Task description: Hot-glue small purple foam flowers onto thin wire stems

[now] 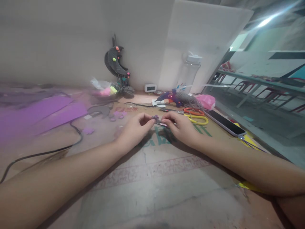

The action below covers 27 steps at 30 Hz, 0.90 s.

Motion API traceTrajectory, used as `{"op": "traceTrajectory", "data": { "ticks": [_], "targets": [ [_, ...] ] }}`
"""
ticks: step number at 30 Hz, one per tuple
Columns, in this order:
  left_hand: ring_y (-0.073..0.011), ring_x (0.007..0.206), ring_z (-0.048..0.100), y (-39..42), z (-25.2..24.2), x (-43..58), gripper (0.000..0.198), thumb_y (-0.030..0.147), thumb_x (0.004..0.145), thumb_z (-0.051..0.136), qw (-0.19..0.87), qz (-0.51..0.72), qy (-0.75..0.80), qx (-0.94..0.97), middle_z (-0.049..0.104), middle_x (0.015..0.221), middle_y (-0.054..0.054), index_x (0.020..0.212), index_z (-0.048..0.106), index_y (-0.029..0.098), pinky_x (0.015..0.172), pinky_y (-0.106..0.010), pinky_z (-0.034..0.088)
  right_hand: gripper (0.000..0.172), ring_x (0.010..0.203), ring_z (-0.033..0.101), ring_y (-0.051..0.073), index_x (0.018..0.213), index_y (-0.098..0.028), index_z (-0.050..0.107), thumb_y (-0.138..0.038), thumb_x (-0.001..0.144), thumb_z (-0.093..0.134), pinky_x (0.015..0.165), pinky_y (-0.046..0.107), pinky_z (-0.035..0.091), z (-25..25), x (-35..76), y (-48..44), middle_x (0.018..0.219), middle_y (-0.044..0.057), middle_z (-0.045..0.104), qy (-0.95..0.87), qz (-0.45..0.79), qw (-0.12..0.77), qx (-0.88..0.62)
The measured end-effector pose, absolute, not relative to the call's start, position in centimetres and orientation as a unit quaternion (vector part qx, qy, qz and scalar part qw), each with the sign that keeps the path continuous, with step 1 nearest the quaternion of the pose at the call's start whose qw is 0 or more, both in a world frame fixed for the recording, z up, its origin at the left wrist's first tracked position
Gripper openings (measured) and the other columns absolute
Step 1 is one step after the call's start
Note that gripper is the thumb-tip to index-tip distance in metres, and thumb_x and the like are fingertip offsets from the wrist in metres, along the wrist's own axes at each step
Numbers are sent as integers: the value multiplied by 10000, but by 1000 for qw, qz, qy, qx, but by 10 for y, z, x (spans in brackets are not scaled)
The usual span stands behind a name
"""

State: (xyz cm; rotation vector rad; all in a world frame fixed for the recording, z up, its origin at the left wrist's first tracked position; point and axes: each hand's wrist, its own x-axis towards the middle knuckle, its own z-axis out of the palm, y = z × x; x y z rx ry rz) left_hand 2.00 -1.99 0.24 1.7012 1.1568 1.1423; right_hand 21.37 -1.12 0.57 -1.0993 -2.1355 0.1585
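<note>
Purple piece point(156, 117) sits pinched in the curled left hand point(138, 126).

pale wall point(66, 41) ahead | long table point(262, 81) at right | reddish stools point(271, 90) by it | grey floor point(264, 122) | bright overhead light point(269, 21)

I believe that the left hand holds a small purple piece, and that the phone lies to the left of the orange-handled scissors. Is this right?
Not quite: the head view shows the phone to the right of the orange-handled scissors, not to their left. The left hand does hold a small purple piece.
</note>
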Motion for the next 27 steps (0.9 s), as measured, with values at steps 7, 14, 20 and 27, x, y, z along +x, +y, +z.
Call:
{"op": "traceTrajectory", "data": {
  "ticks": [7,14,20,27],
  "targets": [
    [-167,788,625,-20,3,20,179,351,839,609,381,446,450,673,694,849,-31,843,639,174,701,-263,466,157,608,515,133,902,-189,583,-338,914,534,574,239,375,5,213,-9,688,-9,588,-839,117,339,-410],
    [-169,781,624,-20,4,20,187,369,830,619,384,449,454,667,695,833,-30,825,639,183,693,-268,466,126,583,480,119,976,-200,562,-280,884,590,567,234,379,2,213,-11,655,-41,521,-824,103,371,-415],
    [-174,782,627,-21,3,20,204,385,827,618,382,449,451,670,686,822,-27,827,643,182,697,-277,465,132,635,557,139,864,-198,615,-302,918,553,600,246,415,2,215,-10,737,15,649,-827,71,380,-408],
    [-163,762,619,-21,4,21,177,355,821,620,383,452,449,668,680,807,-21,798,633,181,691,-267,463,248,699,627,165,820,-191,672,-295,947,486,643,256,448,1,217,-9,779,42,707,-849,71,348,-392]
  ]
}}
